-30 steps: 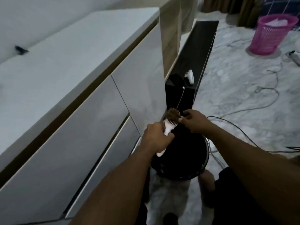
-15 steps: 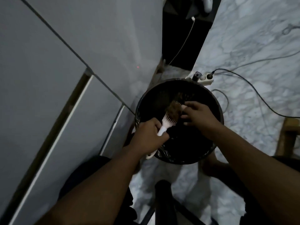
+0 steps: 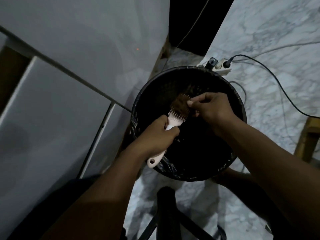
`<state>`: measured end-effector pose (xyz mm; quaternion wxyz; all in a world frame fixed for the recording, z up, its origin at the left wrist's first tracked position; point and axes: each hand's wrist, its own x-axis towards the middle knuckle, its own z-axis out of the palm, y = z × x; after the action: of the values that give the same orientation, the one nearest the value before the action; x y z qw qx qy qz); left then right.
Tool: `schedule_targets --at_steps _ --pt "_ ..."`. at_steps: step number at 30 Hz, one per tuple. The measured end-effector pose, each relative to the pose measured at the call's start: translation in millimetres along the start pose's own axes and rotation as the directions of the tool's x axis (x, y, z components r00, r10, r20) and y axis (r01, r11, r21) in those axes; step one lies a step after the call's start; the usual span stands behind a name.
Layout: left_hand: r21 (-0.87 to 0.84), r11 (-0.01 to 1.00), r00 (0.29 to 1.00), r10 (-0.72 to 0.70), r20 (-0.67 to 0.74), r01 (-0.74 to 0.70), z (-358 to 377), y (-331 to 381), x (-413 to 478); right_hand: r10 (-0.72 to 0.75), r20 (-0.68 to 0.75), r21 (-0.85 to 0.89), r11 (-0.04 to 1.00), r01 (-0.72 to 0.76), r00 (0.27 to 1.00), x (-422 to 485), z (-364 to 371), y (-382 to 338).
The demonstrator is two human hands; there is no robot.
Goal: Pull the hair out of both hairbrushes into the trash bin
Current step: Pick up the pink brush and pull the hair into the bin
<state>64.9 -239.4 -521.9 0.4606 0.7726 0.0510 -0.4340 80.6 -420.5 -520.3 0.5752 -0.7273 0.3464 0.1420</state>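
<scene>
The right hand [image 3: 213, 108] is moved up; brown hair [image 3: 180, 105] is pinched by it. The hairbrush [image 3: 170, 123] handle is gripped by the left hand [image 3: 156, 134], above the trash bin [image 3: 240, 108].

Hands: 2 — left hand [image 3: 156, 134], right hand [image 3: 212, 107].
Hairbrush [image 3: 173, 122]: 1, pink, over bin.
Hair [image 3: 180, 105] clump: 1, brown, on bristles.
Bin [image 3: 230, 94]: 1, black, lined.
Power strip [image 3: 220, 67]: 1, far of bin.
Black cable [image 3: 270, 78]: 1, right; thin light cords near it, count unclear.
Stool [image 3: 167, 203]: 1, near, dark, partly seen.
</scene>
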Motion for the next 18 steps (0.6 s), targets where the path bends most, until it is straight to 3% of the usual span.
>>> schedule_targets --at_steps 3,7,10,14,18 --pt "0.001 1.0 0.999 -0.028 -0.029 0.028 7.1 0.7 6.8 -0.021 0.009 0.013 1.0 0.021 1.0 3.2 1.6 -7.0" --pt "0.058 0.998 0.999 -0.024 -0.026 0.025 7.2 6.3 12.1 -0.106 0.004 -0.092 0.99 0.106 0.994 5.4 -1.9 -15.9" --pt "0.06 0.998 0.999 0.012 -0.042 -0.01 6.9 11.2 13.5 -0.129 0.026 -0.055 0.99 0.13 0.991 5.9 -8.5 -18.5" --pt "0.059 0.997 0.998 0.057 -0.02 -0.056 12.3 14.7 12.6 -0.22 0.102 -0.187 0.954 0.235 0.97 4.2 -8.0 -8.2" --pt "0.078 0.996 0.999 0.048 -0.002 -0.047 16.1 15.3 11.4 -0.247 -0.016 -0.195 0.951 0.239 0.969 8.7 -7.9 -2.2"
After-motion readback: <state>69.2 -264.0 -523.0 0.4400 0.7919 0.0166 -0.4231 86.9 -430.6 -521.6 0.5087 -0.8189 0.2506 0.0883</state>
